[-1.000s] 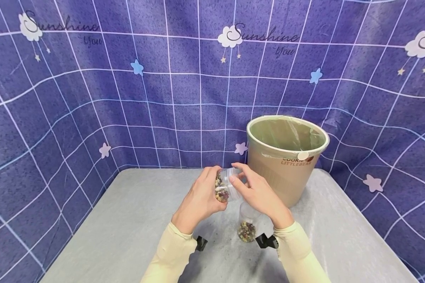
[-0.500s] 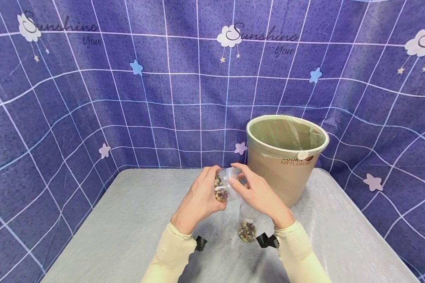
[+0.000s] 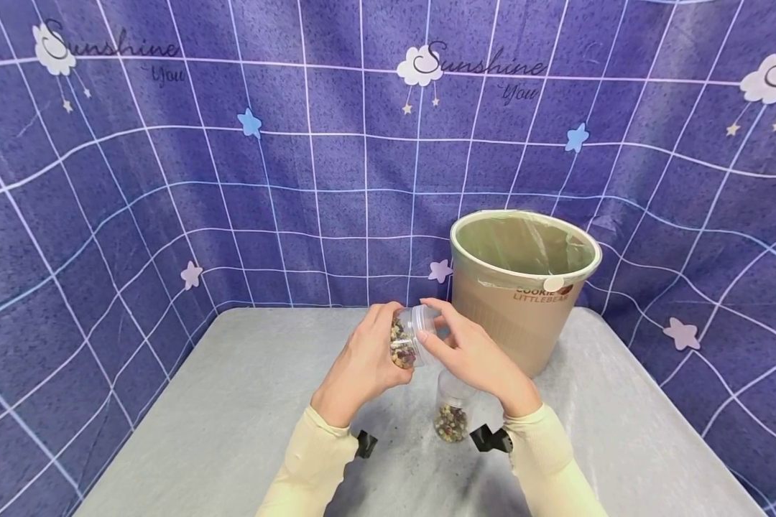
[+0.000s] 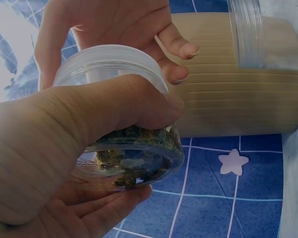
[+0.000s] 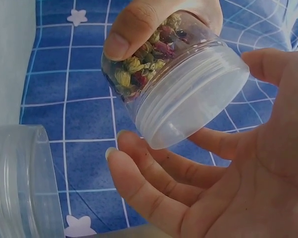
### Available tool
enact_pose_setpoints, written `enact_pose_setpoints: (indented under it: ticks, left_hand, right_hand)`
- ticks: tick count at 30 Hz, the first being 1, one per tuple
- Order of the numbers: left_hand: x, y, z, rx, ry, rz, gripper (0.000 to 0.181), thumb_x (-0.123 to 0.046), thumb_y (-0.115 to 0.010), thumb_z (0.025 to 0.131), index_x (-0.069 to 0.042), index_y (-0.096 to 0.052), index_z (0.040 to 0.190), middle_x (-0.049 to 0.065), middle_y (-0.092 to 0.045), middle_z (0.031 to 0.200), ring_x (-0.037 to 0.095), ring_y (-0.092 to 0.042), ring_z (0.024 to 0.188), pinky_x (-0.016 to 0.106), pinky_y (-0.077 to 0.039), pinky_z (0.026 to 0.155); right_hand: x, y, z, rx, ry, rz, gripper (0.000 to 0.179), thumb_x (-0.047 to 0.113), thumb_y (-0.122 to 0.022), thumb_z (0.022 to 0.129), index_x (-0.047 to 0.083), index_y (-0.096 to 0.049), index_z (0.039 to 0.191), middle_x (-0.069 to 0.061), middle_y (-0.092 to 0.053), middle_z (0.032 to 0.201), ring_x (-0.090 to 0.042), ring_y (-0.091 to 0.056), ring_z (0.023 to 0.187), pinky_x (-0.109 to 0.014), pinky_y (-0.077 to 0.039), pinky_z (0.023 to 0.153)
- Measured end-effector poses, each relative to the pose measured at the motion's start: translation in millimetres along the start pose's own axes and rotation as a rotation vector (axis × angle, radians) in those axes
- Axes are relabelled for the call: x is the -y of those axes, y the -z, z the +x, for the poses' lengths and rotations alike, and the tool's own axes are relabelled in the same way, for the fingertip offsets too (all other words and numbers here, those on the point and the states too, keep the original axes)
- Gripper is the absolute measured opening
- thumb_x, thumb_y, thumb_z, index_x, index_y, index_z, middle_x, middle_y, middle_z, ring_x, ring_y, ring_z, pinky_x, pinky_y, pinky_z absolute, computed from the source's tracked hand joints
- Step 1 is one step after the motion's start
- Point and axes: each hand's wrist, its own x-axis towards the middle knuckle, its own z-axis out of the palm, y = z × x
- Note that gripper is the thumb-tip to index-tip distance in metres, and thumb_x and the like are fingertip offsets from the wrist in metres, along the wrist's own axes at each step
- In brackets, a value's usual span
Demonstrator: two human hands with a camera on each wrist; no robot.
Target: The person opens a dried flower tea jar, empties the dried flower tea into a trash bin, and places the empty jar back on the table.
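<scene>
My left hand (image 3: 367, 359) grips a clear plastic jar (image 3: 404, 343) of dried flower buds, tilted on its side above the table with its lid end to the right. In the right wrist view, yellowish and dark red buds (image 5: 144, 69) show through its wall. A translucent ridged screw lid (image 5: 193, 101) covers the mouth. With thumb and finger at the lid's rim, my right hand (image 3: 475, 352) pinches it, while its other fingers (image 5: 149, 191) extend below, apart from the lid. Under my right wrist, a second jar (image 3: 451, 420) of similar buds stands upright on the table.
A beige bin (image 3: 517, 323) with a clear liner stands at the back right of the grey table (image 3: 259, 402). A blue grid-patterned curtain (image 3: 284, 230) closes off the back and both sides. Black straps or mounts (image 3: 491, 438) hang at the wrists.
My right hand and wrist have shifted very slightly to the right around the lid. The left hand, the held jar and the standing jar stay practically in place.
</scene>
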Motion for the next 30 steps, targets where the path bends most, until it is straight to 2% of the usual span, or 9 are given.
enact_pose_setpoints:
  ticks: [30]
  left_hand:
    - [0.4, 2.2, 0.3, 0.008, 0.005, -0.012, 0.091, -0.009, -0.094, 0.058, -0.008, -0.051, 0.138, 0.010, -0.059, 0.124, 0.023, -0.061, 0.101, 0.039, -0.056, 0.088]
  right_hand:
    - [-2.5, 3.8, -1.2, 0.011, 0.119, 0.056, 0.067, 0.033, -0.071, 0.097, 0.029, -0.039, 0.156, -0.012, -0.061, 0.139, -0.014, -0.070, 0.098, -0.030, -0.057, 0.075]
